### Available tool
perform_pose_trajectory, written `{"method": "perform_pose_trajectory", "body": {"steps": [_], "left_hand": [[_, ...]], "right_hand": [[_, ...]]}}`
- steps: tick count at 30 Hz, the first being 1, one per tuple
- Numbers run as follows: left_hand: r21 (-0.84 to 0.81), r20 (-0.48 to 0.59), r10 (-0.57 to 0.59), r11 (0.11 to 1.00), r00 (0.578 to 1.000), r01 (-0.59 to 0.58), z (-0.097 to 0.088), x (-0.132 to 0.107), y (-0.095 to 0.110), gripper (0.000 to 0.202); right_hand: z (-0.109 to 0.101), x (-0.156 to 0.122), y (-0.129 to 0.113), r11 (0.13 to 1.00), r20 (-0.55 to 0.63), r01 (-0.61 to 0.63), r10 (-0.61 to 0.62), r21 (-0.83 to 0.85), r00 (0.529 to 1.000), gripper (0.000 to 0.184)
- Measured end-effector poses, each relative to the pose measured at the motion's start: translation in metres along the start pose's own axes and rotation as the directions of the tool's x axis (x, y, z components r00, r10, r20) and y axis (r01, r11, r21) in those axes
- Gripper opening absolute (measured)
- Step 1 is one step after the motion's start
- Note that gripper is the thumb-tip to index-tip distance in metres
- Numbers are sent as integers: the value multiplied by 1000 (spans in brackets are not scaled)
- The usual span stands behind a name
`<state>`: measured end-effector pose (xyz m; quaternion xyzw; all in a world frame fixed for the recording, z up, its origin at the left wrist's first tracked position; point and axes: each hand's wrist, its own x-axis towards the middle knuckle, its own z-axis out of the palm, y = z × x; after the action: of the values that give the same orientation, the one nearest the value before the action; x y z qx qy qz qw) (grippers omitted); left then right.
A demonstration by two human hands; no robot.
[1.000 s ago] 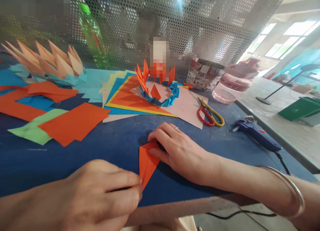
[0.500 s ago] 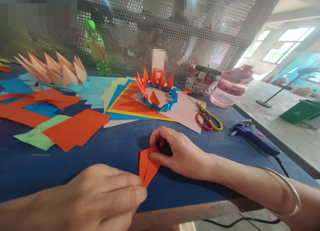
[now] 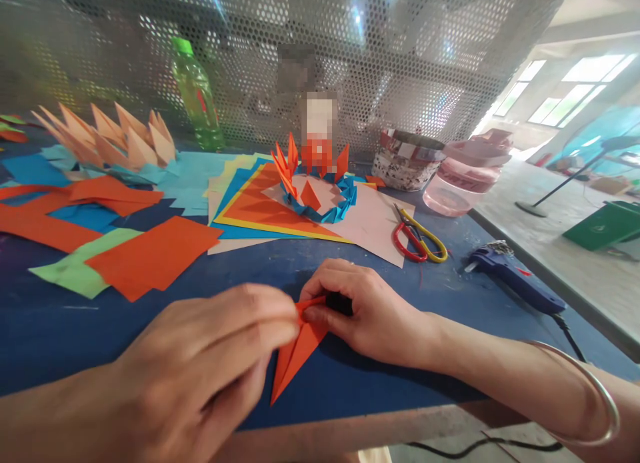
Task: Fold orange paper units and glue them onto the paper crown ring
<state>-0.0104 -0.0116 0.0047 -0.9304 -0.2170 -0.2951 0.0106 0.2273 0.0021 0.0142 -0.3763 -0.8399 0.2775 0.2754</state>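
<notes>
A folded orange paper piece (image 3: 300, 356) lies on the blue tabletop, its long point aimed toward the front edge. My right hand (image 3: 355, 309) pinches its upper end between thumb and curled fingers. My left hand (image 3: 220, 356) is closed at the paper's upper left side, fingertips against it beside my right thumb. Behind my hands, a ring of blue folded paper (image 3: 345, 203) with orange points (image 3: 287, 166) rests on stacked coloured sheets (image 3: 240, 213).
Loose orange paper (image 3: 155, 256) and a peach folded-paper form (image 3: 135, 143) lie left, with a green bottle (image 3: 196, 96) behind. Scissors (image 3: 417, 236), a glue gun (image 3: 517, 276), a patterned basket (image 3: 407, 163) and a pink water container (image 3: 465, 176) are on the right.
My left hand has moved up from the paper's lower tip to its upper end, leaving the point uncovered. My right hand keeps its pinch in nearly the same place.
</notes>
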Motion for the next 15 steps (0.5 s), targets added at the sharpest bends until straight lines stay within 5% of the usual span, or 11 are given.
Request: {"method": "perform_pose_trajectory", "body": {"steps": [3,9,15], "left_hand": [[37,27,-12,999,1000,11,1,12,-13,36],[-26,-25,243,970,970,-243,2,24,-17,21],[118,-41,237,966,971,-231,-3,25,-15,19]], "right_hand": [[0,-2,-1,998,-1,10,-10,56,1000,7],[1,-4,-6,991,52,89,-94,102,994,5],[-2,-6,-10,996,-284,93,-91,-5,955,12]]}}
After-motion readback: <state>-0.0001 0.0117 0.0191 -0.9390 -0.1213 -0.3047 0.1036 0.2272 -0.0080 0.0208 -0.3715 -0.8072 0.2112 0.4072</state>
